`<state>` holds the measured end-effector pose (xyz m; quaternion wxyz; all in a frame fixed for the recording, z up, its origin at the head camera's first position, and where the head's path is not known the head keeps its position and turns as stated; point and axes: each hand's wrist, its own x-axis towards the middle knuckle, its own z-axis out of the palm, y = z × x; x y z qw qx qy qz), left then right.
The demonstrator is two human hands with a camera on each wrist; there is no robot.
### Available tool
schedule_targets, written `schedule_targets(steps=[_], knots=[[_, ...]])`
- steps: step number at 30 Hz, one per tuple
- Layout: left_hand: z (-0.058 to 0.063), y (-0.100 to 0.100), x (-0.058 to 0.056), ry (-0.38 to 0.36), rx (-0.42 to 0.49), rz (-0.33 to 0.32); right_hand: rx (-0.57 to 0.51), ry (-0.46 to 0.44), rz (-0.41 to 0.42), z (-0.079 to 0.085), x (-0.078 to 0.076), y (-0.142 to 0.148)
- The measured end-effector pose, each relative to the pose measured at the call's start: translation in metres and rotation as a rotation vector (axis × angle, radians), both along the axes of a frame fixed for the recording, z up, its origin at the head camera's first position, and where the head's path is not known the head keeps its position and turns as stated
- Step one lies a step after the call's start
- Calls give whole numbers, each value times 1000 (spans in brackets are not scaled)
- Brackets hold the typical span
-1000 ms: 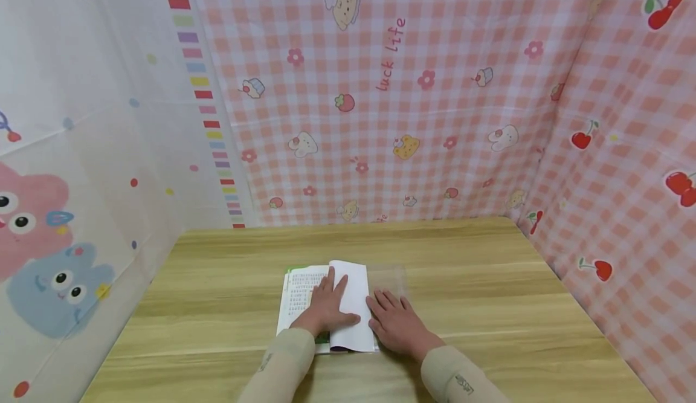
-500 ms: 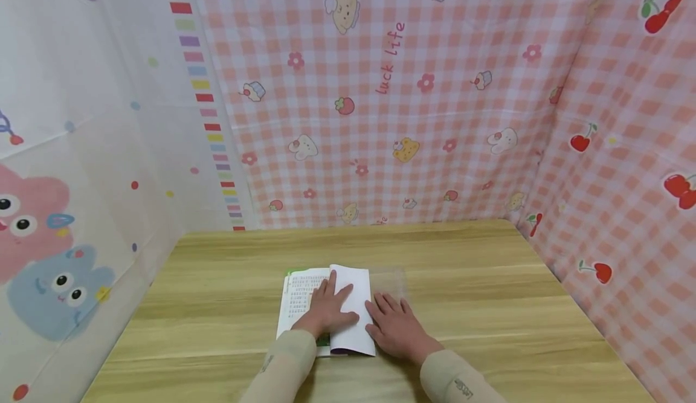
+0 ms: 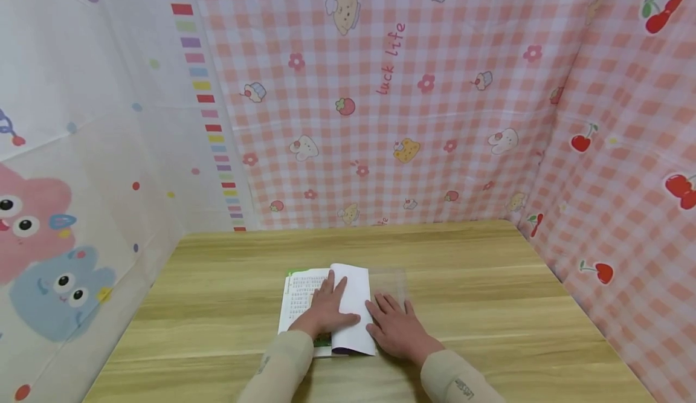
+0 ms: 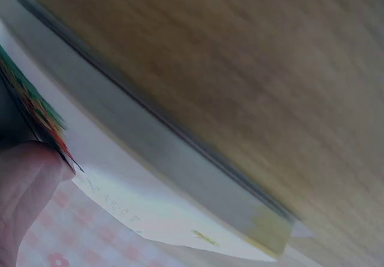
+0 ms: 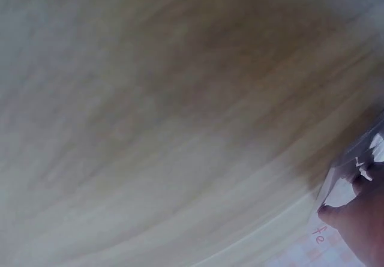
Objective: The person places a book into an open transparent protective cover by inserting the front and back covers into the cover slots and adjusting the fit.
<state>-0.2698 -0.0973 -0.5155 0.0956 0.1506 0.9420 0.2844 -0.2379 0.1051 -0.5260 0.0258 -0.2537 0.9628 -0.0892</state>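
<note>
An open book (image 3: pixel 298 294) lies on the wooden table, its printed left page partly covered by my left hand (image 3: pixel 325 311). That hand rests with fingers spread across the line where a blank white sheet (image 3: pixel 356 288) begins. The sheet bows up at its near edge, showing dark purple beneath. My right hand (image 3: pixel 399 327) lies flat, fingertips right at the sheet's right edge and over a clear plastic flap (image 3: pixel 393 279). In the left wrist view, the thick page block (image 4: pixel 150 153) shows side-on. In the right wrist view, part of the right hand (image 5: pixel 360 219) shows beside shiny plastic.
The wood-grain table (image 3: pixel 467 282) runs on around the book. A pink checked cloth (image 3: pixel 326 167) hangs behind it, a cherry-print cloth (image 3: pixel 620 222) on the right, and a white cartoon-print cloth (image 3: pixel 157 149) on the left.
The head view has shifted slightly. Both hands keep nearly the same places, and the left fingers move only a little on the white sheet.
</note>
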Motion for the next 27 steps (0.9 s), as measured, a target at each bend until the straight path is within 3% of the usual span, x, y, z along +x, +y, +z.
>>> schedule_targets(steps=[8, 14, 19, 23, 27], knots=[[-5, 4, 0, 17, -54, 3, -13, 62, 20, -4, -3, 5], [-2, 3, 0, 1, -46, -11, 0, 62, 38, 1, -1, 4], [-3, 5, 0, 40, -81, -9, -22, 77, 48, 0, -1, 3], [-5, 8, 1, 70, -104, 7, -46, 38, 31, -1, -2, 2], [-7, 8, -1, 64, -71, 14, -41, -18, 23, -1, -1, 3]])
